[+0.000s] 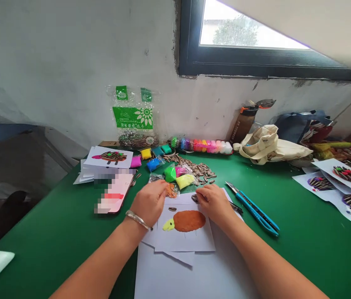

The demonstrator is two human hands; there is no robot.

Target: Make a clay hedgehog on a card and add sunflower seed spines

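Note:
My left hand (151, 201), with a silver bangle at the wrist, is closed with its fingertips beside a small bag of orange clay (171, 190). What it pinches, if anything, is hidden. My right hand (214, 201) is closed at the paper's top right, its fingertips by a small dark piece (194, 199). A slim dark tool (237, 208) shows behind this hand. Between my hands lies a white sheet (183, 245) bearing a flattened brown clay oval (189, 221) and a yellow-green clay head (168, 225) with a dark eye. A single sunflower seed (172, 209) lies above the head.
Loose sunflower seeds (202, 171) and bagged clay (184, 180) lie beyond the paper. A blue utility knife (253, 209) is at right, a phone (116, 193) at left. Seed pictures lie on both sides. A seed bag (135, 120), bottle (244, 124) and cloth bag (265, 145) line the wall.

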